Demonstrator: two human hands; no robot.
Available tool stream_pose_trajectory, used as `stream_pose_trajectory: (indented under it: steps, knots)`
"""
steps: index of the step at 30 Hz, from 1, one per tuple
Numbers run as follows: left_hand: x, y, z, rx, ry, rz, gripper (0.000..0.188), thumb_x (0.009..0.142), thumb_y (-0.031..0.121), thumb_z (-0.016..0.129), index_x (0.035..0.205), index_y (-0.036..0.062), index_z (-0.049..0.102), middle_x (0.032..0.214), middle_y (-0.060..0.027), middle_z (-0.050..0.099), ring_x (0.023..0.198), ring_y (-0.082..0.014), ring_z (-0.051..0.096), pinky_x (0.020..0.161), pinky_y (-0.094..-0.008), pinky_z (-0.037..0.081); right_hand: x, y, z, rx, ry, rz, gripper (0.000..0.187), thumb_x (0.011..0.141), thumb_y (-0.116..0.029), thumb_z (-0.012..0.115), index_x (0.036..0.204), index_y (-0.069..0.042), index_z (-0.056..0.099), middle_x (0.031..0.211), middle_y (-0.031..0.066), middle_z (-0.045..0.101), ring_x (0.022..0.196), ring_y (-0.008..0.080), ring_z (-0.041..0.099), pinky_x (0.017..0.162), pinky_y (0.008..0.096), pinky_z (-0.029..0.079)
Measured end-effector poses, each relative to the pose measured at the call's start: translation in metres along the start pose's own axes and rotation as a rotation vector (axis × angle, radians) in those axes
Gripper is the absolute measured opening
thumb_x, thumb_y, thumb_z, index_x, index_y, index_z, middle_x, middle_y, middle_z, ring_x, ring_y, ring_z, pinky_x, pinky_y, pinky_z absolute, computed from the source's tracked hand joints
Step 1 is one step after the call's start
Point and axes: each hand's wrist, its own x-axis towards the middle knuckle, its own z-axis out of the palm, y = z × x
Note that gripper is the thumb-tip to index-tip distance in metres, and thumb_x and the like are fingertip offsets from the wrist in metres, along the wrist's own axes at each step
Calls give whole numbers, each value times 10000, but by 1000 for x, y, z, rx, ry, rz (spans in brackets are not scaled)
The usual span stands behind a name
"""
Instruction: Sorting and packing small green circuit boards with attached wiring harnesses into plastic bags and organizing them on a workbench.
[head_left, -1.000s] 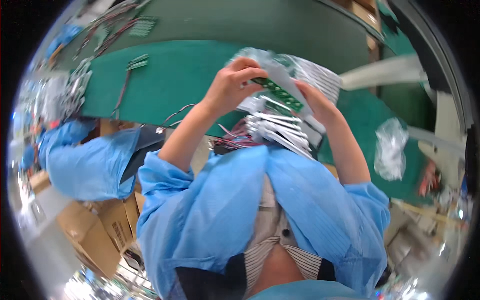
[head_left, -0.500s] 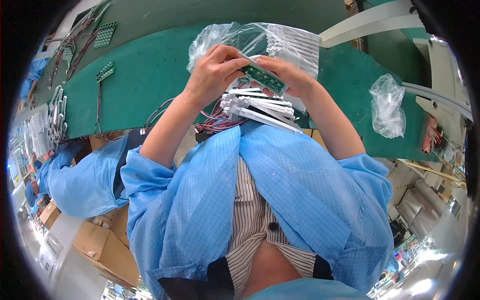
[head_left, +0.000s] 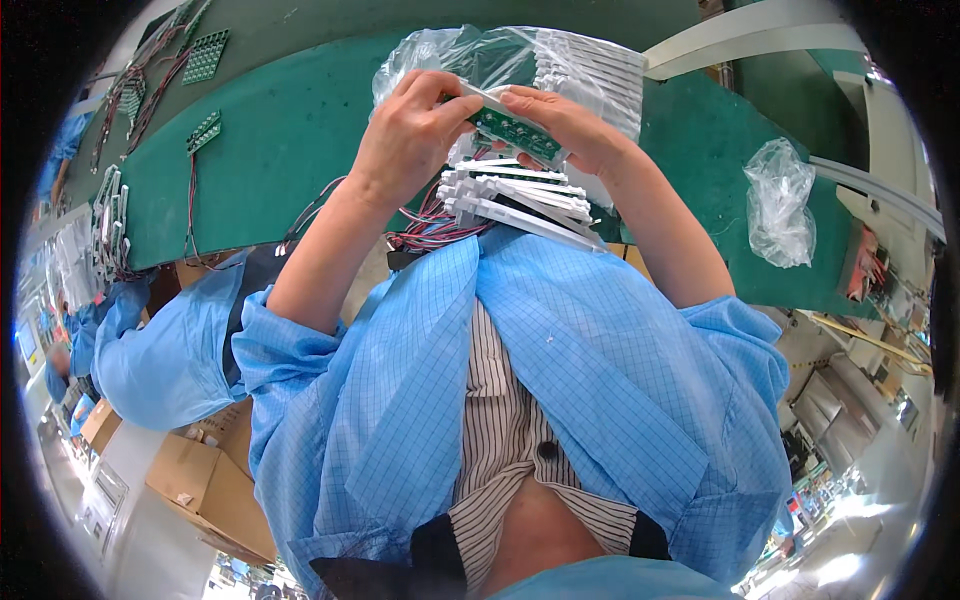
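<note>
**Inspector:** Report the state of each hand.

**Operator:** The left hand [head_left: 405, 135] pinches the upper end of a small green circuit board [head_left: 517, 132], thumb and fingertips closed on it. The right hand [head_left: 565, 125] grips the same board from the other side, fingers curled over its edge. The board is held in the air above the bench [head_left: 290, 130], not resting on anything.

**Inspector:** What lies directly beneath the board?

**Operator:** A stack of white flat connectors [head_left: 515, 195] with red and black wires [head_left: 430, 228] trailing to the left, just below the hands. Behind the hands sits a clear plastic bag [head_left: 560, 60] holding more white strips.

**Inspector:** Progress status?

**Operator:** Judging from the layout, work is midway — several white pieces are already stacked, one board is in hand, and the bag is far from empty. More green boards [head_left: 204, 132] with leads lie well apart at the left of the bench. A second crumpled bag [head_left: 780, 200] sits at the right — contents cannot be determined.
</note>
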Motion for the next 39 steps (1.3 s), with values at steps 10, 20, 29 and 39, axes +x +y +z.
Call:
stream_pose_trajectory:
  steps: [10, 20, 29, 39]
  knots:
    - [-5, -12, 15, -156, -19, -4, 273, 579, 46, 686, 846, 71, 634, 805, -54, 549, 801, -222, 544, 682, -319, 474, 0, 3, -1, -68, -51, -7, 373, 852, -429, 468, 993, -88, 524, 771, 45, 590, 582, 81, 553, 442, 190, 434]
    - [-10, -7, 23, -178, -4, -11, 307, 685, 51, 631, 988, 81, 595, 938, -67, 572, 908, -235, 542, 760, -319, 456, 3, 19, -2, 1, -90, -89, 285, 826, -264, 552, 1029, -65, 527, 771, 39, 580, 534, 83, 535, 429, 200, 419]
    - [-15, -25, 19, -217, 206, -290, 399, 704, 70, 623, 1088, 63, 517, 915, -94, 613, 946, -233, 544, 791, -340, 431, 3, 19, 3, -108, -65, -152, 208, 831, -134, 510, 1020, -49, 524, 747, 25, 589, 519, 69, 531, 452, 194, 432]
    - [-27, -16, 31, -983, -2, -729, 217, 755, 20, 597, 958, 12, 522, 802, -36, 572, 729, -71, 538, 659, -193, 444, 6, 15, 11, -156, -42, -275, 93, 841, -126, 508, 854, -40, 474, 695, -17, 492, 626, 58, 488, 627, 209, 431]
